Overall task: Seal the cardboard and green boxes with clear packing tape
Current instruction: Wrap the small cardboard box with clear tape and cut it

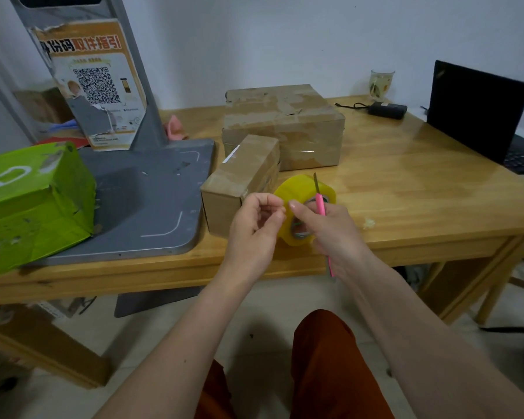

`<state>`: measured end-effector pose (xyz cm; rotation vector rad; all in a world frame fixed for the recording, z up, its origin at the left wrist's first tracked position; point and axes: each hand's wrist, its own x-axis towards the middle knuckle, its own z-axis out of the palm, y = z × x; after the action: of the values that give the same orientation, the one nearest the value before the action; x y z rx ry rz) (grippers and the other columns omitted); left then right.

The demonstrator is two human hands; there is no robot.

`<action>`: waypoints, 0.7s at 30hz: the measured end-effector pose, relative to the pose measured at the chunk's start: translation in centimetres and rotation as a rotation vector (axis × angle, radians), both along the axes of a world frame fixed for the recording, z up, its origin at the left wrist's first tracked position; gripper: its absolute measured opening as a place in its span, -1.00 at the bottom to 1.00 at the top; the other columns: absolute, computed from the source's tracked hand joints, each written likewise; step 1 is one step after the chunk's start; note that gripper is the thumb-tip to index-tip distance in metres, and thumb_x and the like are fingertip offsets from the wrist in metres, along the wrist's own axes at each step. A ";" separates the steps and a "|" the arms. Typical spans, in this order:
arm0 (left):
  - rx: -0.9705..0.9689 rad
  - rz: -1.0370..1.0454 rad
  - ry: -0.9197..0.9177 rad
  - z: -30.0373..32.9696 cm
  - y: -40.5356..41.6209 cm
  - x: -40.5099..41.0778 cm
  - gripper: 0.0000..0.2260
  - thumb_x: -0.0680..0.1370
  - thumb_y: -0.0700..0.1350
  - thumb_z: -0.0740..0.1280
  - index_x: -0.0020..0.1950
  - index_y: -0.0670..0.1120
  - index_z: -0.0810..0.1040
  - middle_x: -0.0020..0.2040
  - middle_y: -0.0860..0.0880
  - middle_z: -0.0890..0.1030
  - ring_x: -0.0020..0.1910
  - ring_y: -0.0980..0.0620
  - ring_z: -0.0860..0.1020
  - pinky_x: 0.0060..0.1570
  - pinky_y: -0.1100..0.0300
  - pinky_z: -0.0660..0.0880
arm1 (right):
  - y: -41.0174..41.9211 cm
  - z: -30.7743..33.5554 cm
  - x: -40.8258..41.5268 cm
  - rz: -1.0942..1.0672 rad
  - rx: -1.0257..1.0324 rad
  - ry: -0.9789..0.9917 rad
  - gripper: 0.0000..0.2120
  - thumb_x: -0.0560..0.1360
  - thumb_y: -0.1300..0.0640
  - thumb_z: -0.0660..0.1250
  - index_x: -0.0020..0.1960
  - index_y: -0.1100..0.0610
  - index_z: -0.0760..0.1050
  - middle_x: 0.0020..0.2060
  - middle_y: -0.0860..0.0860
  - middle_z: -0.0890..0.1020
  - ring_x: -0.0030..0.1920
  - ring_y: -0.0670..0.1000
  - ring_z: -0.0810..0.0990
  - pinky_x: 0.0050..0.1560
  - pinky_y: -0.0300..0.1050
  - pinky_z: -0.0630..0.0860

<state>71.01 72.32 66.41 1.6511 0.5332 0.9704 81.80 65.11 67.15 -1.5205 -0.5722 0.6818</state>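
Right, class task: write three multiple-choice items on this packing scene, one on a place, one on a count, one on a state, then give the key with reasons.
1. Where is the green box? A on the grey base B on the floor C on the laptop
2. How many cardboard boxes are on the table? A one B two C four
3. The right hand is: A empty B holding tape roll and pink cutter C flat on the table

Key: 1 A, it rests on the grey stand base. 2 B, the small box and the large box. 3 B, its fingers grip the tape roll and the pink cutter.

Dim, soft light; glare on table (421,164); edges warped
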 end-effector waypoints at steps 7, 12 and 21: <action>0.001 -0.008 0.012 0.7 -0.2 0.4 -0.67 0.52 -0.45 0.29 -0.06 0.00 0.51 -0.17 0.03 0.55 -0.18 0.23 0.52 -0.09 0.34 0.50 | 0.9 0.4 0.0 -0.069 0.079 -0.098 -0.75 0.47 0.18 0.45 -0.20 0.39 0.56 -0.41 0.13 0.50 -0.38 -0.05 0.45 -0.40 -0.29 0.40; -0.044 -0.069 -0.025 1.0 -0.8 0.1 -0.68 0.51 -0.51 0.25 -0.06 -0.07 0.51 -0.20 0.00 0.52 -0.22 0.17 0.52 -0.09 0.26 0.53 | 2.2 0.8 -0.2 -0.143 0.064 -0.067 -0.87 0.44 0.19 0.46 -0.08 0.26 0.64 -0.31 0.08 0.62 -0.28 -0.03 0.56 -0.20 -0.14 0.53; 0.185 0.168 0.464 1.3 0.3 -0.1 -0.60 0.40 -0.36 0.46 0.09 0.00 0.44 0.03 0.01 0.36 -0.21 0.13 0.45 -0.17 0.38 0.46 | 2.6 1.2 0.2 -0.088 0.019 -0.073 -0.81 0.45 0.07 0.46 -0.16 0.16 0.51 -0.30 0.13 0.53 -0.25 0.07 0.53 -0.23 -0.04 0.52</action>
<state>70.86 72.62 67.66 2.0381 0.9268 0.7709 81.99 67.68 68.33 -1.5487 -0.5623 0.5538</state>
